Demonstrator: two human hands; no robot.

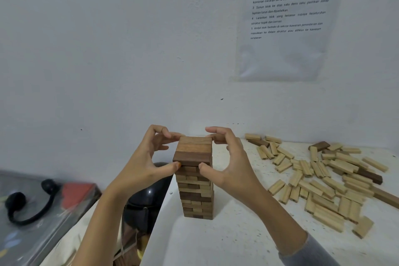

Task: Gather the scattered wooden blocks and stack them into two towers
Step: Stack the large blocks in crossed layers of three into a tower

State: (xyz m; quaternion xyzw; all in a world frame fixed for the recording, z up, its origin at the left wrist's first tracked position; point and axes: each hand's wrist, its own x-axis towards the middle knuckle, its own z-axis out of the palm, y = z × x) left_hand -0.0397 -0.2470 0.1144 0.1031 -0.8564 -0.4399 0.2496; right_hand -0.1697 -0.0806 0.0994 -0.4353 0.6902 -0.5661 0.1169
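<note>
Head cam: the tower (195, 190) stands near the left edge of the worktop (216, 239), many layers tall and pretty straight. Both hands are up at its top layer (193, 151), three blocks side by side. The left hand (149, 157) curls in from the tower's left and the right hand (228, 157) from its right. Each has a thumb on the near face and fingertips on the far edge, so they're pinching that layer, not carrying anything.

Looks like squaring-up to me. I'd squeeze evenly from both sides, light pressure only, and avoid pushing down or sideways since the stack under it is narrow. Let go with both hands together.

The loose blocks (323, 179) lie in a heap well to the right of the tower, loads of them, and I see no second tower. A black round thing (149, 196) sits just left of the tower, off the worktop's edge. A printed sheet (287, 21) hangs on the wall, above and right of the tower.
</note>
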